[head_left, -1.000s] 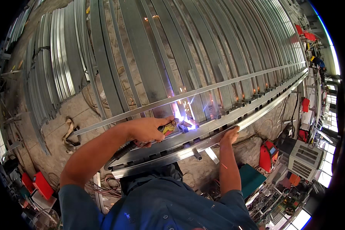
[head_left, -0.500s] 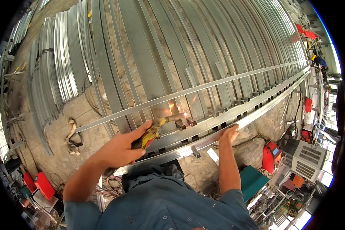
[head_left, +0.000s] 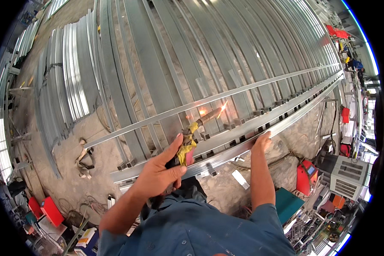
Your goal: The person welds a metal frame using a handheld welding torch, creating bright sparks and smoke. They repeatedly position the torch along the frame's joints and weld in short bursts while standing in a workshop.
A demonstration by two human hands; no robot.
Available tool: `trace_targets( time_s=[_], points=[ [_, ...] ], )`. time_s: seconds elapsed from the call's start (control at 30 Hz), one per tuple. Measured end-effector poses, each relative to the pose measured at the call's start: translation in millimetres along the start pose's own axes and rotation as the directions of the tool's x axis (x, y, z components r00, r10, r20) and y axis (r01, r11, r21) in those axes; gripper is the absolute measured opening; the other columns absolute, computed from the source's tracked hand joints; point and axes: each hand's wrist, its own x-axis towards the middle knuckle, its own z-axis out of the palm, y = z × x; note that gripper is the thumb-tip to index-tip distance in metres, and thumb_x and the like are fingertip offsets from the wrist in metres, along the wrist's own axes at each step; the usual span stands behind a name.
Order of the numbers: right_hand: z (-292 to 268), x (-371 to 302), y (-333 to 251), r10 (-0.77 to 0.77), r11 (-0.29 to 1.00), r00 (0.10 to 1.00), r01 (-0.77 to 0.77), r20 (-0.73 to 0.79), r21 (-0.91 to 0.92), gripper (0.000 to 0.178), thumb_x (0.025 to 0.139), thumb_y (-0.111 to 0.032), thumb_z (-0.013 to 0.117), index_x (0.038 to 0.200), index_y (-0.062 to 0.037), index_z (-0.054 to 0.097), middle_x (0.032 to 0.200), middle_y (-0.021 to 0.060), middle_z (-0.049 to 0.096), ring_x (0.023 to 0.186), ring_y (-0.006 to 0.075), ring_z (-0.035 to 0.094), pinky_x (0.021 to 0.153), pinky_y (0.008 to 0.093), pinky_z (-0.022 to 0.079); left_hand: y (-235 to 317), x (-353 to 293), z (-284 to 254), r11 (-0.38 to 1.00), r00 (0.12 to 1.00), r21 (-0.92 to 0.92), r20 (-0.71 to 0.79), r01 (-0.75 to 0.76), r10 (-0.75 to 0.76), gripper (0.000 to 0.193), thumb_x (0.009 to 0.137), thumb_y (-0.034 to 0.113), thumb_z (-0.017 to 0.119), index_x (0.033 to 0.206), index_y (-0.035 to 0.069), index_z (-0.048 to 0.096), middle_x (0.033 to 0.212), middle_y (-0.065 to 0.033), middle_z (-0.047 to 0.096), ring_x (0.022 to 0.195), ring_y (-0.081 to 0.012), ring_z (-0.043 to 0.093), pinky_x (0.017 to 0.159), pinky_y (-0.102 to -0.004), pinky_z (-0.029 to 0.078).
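My left hand (head_left: pixel 160 175) is closed round a welding torch (head_left: pixel 188 147) wrapped with yellow tape. Its nozzle points up and to the right, with orange sparks at the tip, just above the ends of the square metal tubes. My right hand (head_left: pixel 261 143) grips the near metal rail (head_left: pixel 226 157), fingers partly hidden behind it. Parallel to that rail runs a second rail (head_left: pixel 219 140), with several tube ends along it. A long thin metal bar (head_left: pixel 175 111) lies across the tubes on the far side of the torch.
Long metal tubes and flat profiles (head_left: pixel 151 64) spread away from me. At left lies a stack of thin profiles (head_left: pixel 75 72), with a strap (head_left: pixel 84 158) on the floor nearby. Red machines stand at left (head_left: pixel 52 211) and right (head_left: pixel 306 177), near a green box (head_left: pixel 288 205).
My left hand and the torch have moved right along the tube ends, the nozzle now tilting up more. My right hand has slid slightly right along the rail. The view has shifted a little.
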Motion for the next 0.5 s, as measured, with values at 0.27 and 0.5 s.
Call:
trace_targets(
  time_s=[0.27,0.5],
  points=[
    [15,18,2,-0.139,0.945,0.97,0.071,-0.197,-0.318,0.074,0.106,-0.059,0.041,0.128,0.0105,0.057,0.125,0.0325,0.064,0.113,0.0482,0.065,0.099,0.0561,0.052,23,85,-17,0.92,0.948,0.26,0.046,0.293,-0.315,0.08,0.1,0.003,0.062,0.168,0.026,0.026,0.114,-0.0108,0.072,0.064,-0.0107,0.06,0.062,-0.0269,0.054],
    [8,-12,-23,-0.117,0.95,0.979,0.061,-0.167,-0.305,0.075,0.106,-0.055,0.039,0.125,0.0146,0.057,0.129,0.0341,0.063,0.114,0.0473,0.065,0.102,0.0543,0.049,13,135,-32,0.845,0.855,0.276,0.125,0.457,-0.503,0.08,0.099,0.006,0.062,0.168,0.028,0.026,0.105,-0.0075,0.071,0.062,-0.01,0.059,0.058,-0.0269,0.052]
  ],
)
